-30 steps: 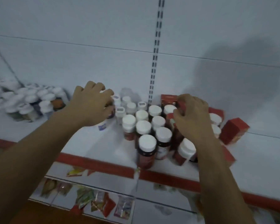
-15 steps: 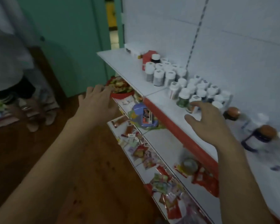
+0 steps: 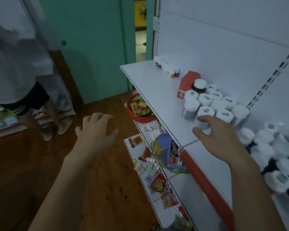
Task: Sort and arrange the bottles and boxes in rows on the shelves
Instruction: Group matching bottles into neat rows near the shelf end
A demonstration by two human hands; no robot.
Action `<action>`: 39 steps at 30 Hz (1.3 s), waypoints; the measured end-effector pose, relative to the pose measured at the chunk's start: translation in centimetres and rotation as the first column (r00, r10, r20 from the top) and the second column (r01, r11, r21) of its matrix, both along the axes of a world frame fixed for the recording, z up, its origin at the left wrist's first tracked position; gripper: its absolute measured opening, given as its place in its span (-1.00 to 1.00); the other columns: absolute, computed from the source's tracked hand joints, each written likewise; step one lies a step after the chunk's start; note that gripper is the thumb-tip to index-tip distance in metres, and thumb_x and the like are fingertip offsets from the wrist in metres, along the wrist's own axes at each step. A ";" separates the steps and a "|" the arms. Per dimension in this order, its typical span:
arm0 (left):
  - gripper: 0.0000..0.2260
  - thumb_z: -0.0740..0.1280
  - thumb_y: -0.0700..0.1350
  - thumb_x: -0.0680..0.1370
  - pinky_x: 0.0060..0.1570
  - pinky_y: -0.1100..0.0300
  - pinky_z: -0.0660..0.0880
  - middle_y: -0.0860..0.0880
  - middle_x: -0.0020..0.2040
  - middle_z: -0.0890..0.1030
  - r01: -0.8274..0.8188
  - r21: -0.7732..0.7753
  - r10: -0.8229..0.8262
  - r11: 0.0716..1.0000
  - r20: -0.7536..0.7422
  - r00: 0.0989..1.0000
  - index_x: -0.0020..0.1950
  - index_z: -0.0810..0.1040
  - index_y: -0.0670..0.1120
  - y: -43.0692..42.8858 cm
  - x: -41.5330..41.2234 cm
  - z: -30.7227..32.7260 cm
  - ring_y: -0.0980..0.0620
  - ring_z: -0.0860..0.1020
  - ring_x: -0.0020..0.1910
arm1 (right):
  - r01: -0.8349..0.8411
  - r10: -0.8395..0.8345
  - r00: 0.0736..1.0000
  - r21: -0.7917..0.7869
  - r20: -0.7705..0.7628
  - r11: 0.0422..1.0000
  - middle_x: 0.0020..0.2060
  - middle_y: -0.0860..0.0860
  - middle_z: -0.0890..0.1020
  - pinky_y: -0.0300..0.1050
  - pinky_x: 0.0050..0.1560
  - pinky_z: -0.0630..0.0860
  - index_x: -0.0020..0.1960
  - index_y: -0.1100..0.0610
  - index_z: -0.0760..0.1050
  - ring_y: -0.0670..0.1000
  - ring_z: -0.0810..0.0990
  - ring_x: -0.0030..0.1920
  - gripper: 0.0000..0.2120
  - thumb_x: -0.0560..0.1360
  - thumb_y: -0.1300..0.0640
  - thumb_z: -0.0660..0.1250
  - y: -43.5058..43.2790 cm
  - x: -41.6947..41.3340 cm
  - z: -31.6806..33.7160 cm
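A cluster of white-capped bottles (image 3: 212, 105) was set at centre right on the white shelf (image 3: 157, 90), just beyond the fingertips of the right hand (image 3: 218, 139), with a red box (image 3: 187, 84) above it. The right hand and the left hand (image 3: 97, 129), at frame centre, were extended palm-down with fingers spread, nothing grasped. A red basket (image 3: 143, 120) below the shelf was filled with snack packets (image 3: 140, 107).

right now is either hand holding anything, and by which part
Nothing is held. The left hand is open over the floor; the right hand is open beside the white-capped bottles.
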State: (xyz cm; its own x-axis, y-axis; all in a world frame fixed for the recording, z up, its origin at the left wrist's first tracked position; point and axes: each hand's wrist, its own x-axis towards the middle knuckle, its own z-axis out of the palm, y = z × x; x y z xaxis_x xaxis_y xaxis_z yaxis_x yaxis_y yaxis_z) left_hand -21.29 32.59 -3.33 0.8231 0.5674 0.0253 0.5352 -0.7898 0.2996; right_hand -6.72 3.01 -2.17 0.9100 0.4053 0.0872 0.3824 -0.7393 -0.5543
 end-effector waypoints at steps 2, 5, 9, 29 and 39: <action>-0.56 0.27 0.16 0.63 0.42 -0.28 0.17 0.05 0.51 0.28 0.005 -0.006 -0.005 1.000 -0.012 1.000 0.50 0.33 0.16 1.3 3.0 -0.3 -0.10 0.14 0.53 | 0.031 -0.031 0.999 -0.001 0.006 1.000 0.30 0.06 0.59 -0.06 0.24 0.39 0.37 0.11 0.51 0.12 0.53 0.29 -0.59 0.57 0.02 0.39 1.0 3.0 0.8; -0.56 0.30 0.14 0.62 0.42 -0.28 0.17 0.05 0.52 0.28 0.035 -0.062 -0.036 0.997 -0.022 0.999 0.49 0.33 0.17 2.9 7.5 -1.1 -0.11 0.13 0.54 | 0.097 -0.097 0.995 0.006 -0.018 0.995 0.26 0.00 0.61 -0.04 0.20 0.43 0.33 0.06 0.53 0.09 0.56 0.22 -0.64 0.56 0.01 0.38 1.5 6.2 1.4; -0.57 0.33 0.11 0.61 0.38 -0.28 0.21 0.03 0.50 0.31 0.175 -0.099 -0.175 0.980 0.008 0.985 0.47 0.37 0.16 3.9 15.1 -2.2 -0.13 0.18 0.52 | 0.189 -0.189 0.982 0.006 -0.032 0.982 0.29 0.03 0.59 -0.06 0.23 0.43 0.40 0.07 0.51 0.09 0.54 0.26 -0.58 0.57 0.00 0.38 1.8 8.9 1.5; -0.45 0.41 -0.37 0.51 0.19 0.55 0.23 0.10 0.33 0.48 0.973 -0.150 -0.894 0.178 0.388 0.223 0.45 0.46 -0.01 5.4 48.6 -2.5 0.27 0.39 0.25 | 0.731 -0.716 0.682 -0.128 0.148 0.670 0.03 0.04 0.64 -0.02 0.01 0.42 0.18 0.02 0.59 0.19 0.56 0.07 -0.77 0.55 0.01 0.35 10.5 18.5 0.4; -0.40 0.58 -0.30 0.35 0.29 0.37 0.37 0.03 0.34 0.51 0.949 -0.260 -0.910 -0.177 0.411 -0.057 0.35 0.53 -0.05 2.4 52.8 -3.6 0.22 0.47 0.28 | 0.706 -0.704 0.703 -0.218 0.099 0.674 0.08 -0.15 0.59 0.32 0.29 0.30 0.14 -0.10 0.46 0.10 0.39 0.26 -0.50 0.36 -0.40 0.29 18.1 24.0 -1.7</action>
